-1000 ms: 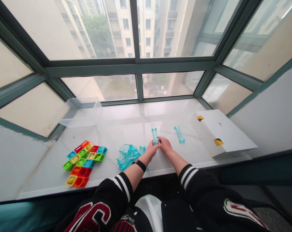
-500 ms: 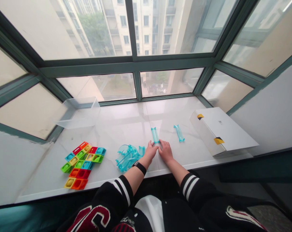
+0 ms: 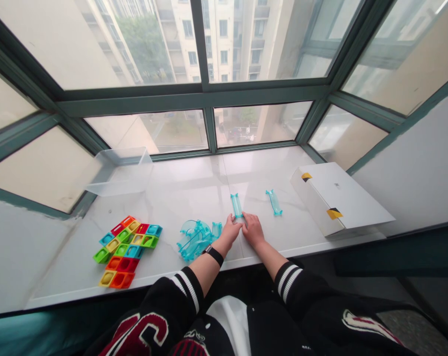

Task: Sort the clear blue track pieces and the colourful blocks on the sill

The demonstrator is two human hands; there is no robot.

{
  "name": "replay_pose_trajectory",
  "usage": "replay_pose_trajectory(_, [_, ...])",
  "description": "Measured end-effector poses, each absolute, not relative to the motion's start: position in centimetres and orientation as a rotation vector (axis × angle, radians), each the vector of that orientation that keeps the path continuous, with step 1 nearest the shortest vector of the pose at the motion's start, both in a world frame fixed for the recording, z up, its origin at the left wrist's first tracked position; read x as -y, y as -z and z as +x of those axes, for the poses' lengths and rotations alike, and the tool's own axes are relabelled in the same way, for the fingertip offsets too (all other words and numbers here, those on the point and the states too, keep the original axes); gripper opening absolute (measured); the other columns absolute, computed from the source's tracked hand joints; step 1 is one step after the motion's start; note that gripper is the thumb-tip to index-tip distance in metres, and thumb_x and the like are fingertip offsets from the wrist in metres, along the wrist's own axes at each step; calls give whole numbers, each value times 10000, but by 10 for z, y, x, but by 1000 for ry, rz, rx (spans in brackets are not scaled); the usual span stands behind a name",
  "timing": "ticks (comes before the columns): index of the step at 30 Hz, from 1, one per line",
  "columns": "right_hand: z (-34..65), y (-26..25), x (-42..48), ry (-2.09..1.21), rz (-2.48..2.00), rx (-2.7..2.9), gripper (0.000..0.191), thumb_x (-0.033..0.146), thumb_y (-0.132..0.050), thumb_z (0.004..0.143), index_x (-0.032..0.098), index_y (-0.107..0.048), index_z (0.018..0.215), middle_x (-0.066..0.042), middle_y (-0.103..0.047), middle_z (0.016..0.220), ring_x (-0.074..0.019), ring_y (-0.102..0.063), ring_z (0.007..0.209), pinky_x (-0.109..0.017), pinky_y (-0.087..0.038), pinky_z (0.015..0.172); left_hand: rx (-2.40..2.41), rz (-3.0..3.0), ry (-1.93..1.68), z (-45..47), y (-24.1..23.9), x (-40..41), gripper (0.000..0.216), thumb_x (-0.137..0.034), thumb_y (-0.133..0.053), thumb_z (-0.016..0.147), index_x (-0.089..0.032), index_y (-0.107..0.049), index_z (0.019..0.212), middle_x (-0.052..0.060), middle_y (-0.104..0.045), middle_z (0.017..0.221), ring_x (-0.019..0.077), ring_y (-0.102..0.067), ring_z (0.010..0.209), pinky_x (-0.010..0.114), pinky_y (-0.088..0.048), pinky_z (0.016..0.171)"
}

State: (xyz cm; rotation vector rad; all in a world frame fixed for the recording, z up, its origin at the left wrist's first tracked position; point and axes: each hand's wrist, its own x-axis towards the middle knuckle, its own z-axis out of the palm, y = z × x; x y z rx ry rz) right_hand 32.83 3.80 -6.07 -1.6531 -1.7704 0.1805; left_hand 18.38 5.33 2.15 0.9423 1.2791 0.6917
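Observation:
A clear turquoise plastic track piece (image 3: 236, 205) lies on the white sill, its near end between my hands. My left hand (image 3: 230, 232), with a black band at the wrist, is closed at that end's left side. My right hand (image 3: 252, 229) closes on it from the right, and the fingertips of both hands nearly meet. What lies under the fingers is hidden. Close by my left hand is a heap of similar turquoise pieces (image 3: 197, 240). Another turquoise track piece (image 3: 274, 202) lies apart, to the right of my right hand.
Joined blocks in several colours (image 3: 127, 252) lie at the left. Behind them stands a clear plastic bin (image 3: 122, 180). A white box (image 3: 342, 198) with yellow-and-black tabs is at the right. Window frames (image 3: 187, 101) bound the back of the sill (image 3: 187, 183).
The whole view has shifted very slightly. My hands stay at the near end of the track piece, with hardly any visible movement.

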Motion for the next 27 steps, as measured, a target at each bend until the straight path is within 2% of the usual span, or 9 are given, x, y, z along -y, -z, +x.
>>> replay_pose_trajectory(17, [329, 52, -37, -195, -1723, 1804, 570, 145, -527, 870, 114, -623, 1431, -177, -684, 1311, -316, -575, 1206, -472, -464, 1123, -1261, 960, -695, 185, -11, -56, 1053, -242, -793, 774, -169, -244, 1670, 208, -339, 1710, 310, -530, 1448, 374, -394, 1211])
replay_pose_trajectory(27, [328, 52, -37, -218, -1698, 1748, 566, 153, -532, 867, 146, -612, 1427, -167, -679, 1295, -325, -578, 1198, -503, -481, 1104, -1298, 959, -704, 185, -10, -51, 1004, -248, -785, 783, -227, -287, 1654, 166, -337, 1720, 303, -530, 1450, 385, -394, 1216])
